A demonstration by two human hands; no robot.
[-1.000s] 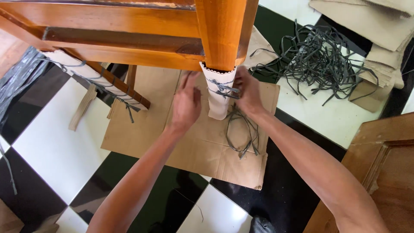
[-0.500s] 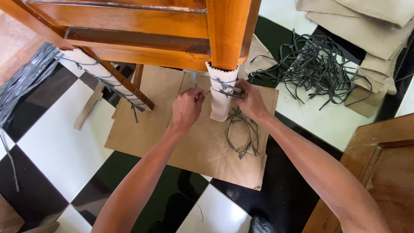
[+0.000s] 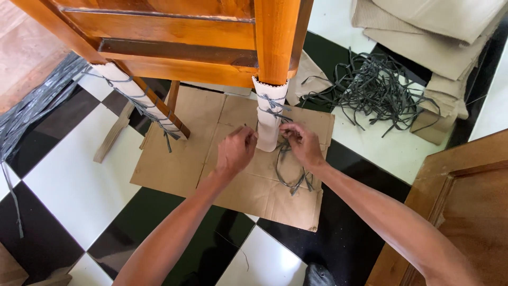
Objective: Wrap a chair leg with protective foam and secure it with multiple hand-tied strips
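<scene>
Under the wooden furniture frame (image 3: 174,32), your left hand (image 3: 235,150) pinches one end of a grey strap (image 3: 271,114) beside the wrapped leg (image 3: 269,119). That leg stands on brown cardboard (image 3: 180,159), its white padding bound by straps already knotted higher up. Your right hand (image 3: 301,144) pinches the other strap end on the opposite side, apparently to draw it tight. Spare straps (image 3: 370,85) lie heaped further right.

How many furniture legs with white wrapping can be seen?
2. One wrapped leg stands upright between the left hand and right hand; the other slants at upper left. More may be hidden.
</scene>
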